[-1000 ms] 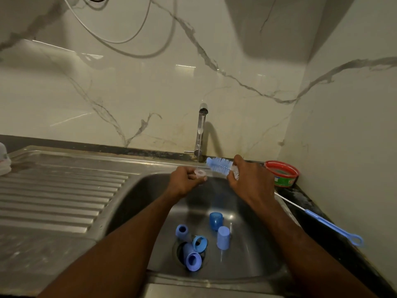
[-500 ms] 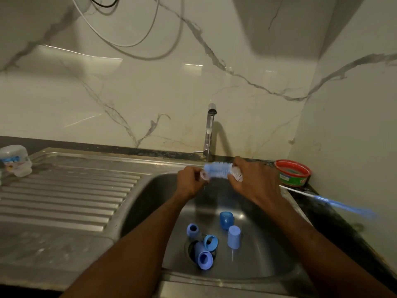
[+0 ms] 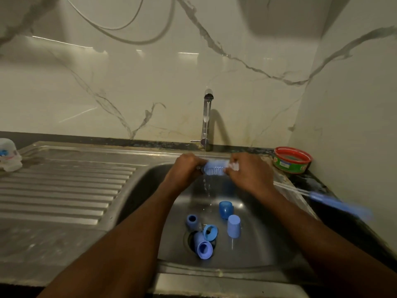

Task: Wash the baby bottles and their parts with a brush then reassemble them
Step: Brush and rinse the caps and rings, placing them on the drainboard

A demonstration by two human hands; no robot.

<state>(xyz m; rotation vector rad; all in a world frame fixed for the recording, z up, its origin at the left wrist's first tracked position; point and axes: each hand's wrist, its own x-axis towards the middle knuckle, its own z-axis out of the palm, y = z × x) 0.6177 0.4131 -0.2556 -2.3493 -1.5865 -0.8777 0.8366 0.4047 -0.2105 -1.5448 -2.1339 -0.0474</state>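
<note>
In front of me the dark stone table (image 3: 335, 190) carries a stainless steel sink (image 3: 268, 244) with a ribbed draining board (image 3: 64, 186) on its left. On the basin floor lie five blue plastic bottle parts: a small ring (image 3: 191, 220), a round cap (image 3: 225, 209), a pale upturned cup (image 3: 233, 226), and two collars (image 3: 210, 232) (image 3: 204, 246) over the drain. A white plastic tub (image 3: 8, 155) stands on the board's far left corner. A red-rimmed green tub (image 3: 292, 160) sits on the table to my right.
</note>
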